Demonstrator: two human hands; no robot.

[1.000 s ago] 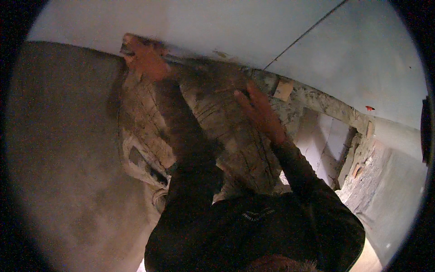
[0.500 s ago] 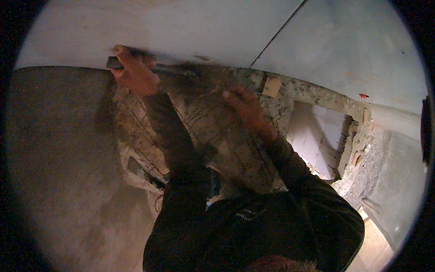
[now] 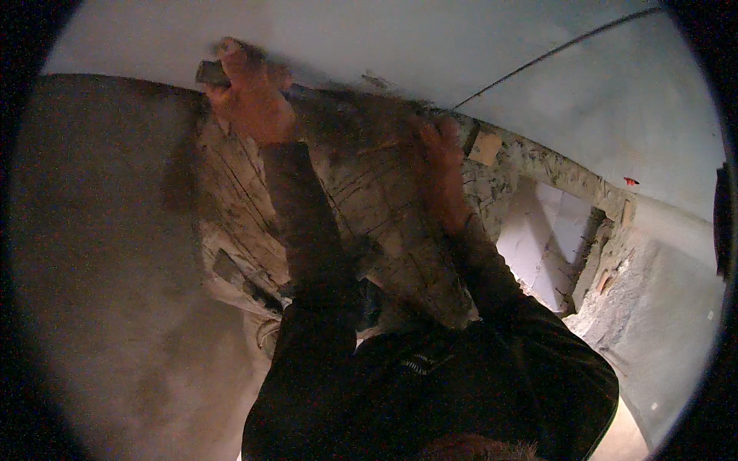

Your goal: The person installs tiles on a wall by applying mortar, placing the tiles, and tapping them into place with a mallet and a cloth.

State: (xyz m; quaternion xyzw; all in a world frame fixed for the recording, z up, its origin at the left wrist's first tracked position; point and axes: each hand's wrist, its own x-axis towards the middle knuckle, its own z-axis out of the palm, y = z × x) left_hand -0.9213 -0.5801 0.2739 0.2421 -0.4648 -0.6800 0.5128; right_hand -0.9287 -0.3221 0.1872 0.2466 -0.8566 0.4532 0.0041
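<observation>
My left hand (image 3: 257,96), at the upper left by the edge of the pale panel, is closed around a dark tool (image 3: 213,74) with a blocky end. The rest of that tool is hidden or blurred, so its kind is unclear. To the right, my right hand (image 3: 442,165) is raised near the same edge with its fingers stretched upward. Motion smears those fingers, and I see nothing held in them. Between and below both hands spreads a rough tan surface (image 3: 384,200) crossed by dark lines.
A pale panel (image 3: 369,38) with a dark seam spans the top. Right of my right hand are a small tan square piece (image 3: 485,148) and a rough-edged opening (image 3: 542,238) showing white inside. A flat-bladed tool (image 3: 238,276) lies at the lower left, beside a grey-brown surface (image 3: 108,230).
Both hands have shifted a little up and to the right in view, the left still gripping the dark tool. The tool's long shaft, visible before, is now harder to see. The view has turned slightly.
</observation>
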